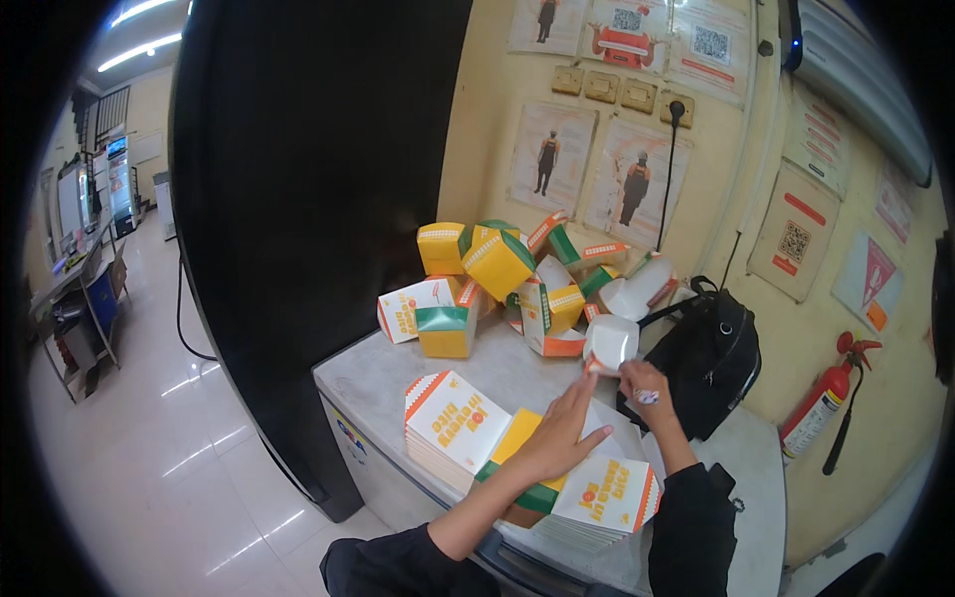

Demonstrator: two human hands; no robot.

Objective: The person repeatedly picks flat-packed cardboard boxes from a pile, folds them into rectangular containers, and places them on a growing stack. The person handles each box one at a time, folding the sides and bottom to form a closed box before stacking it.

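My left hand (559, 433) lies flat, fingers apart, on a stack of flat, unfolded cardboard box blanks (517, 453) in yellow, green and orange. My right hand (645, 383) holds the lower edge of a folded white box (611, 343) just above the grey counter (368, 383). A pile of folded boxes (497, 274) in yellow, white, orange and green fills the back of the counter against the wall. Two more stacks of flat blanks lie beside my left hand, one to its left (453, 418) and one near my right forearm (607, 497).
A black bag (711, 358) sits on the counter to the right of my hands. A tall black cabinet (308, 199) stands to the left. A red fire extinguisher (821, 403) stands by the yellow wall with posters. Glossy white floor (199, 448) spreads left.
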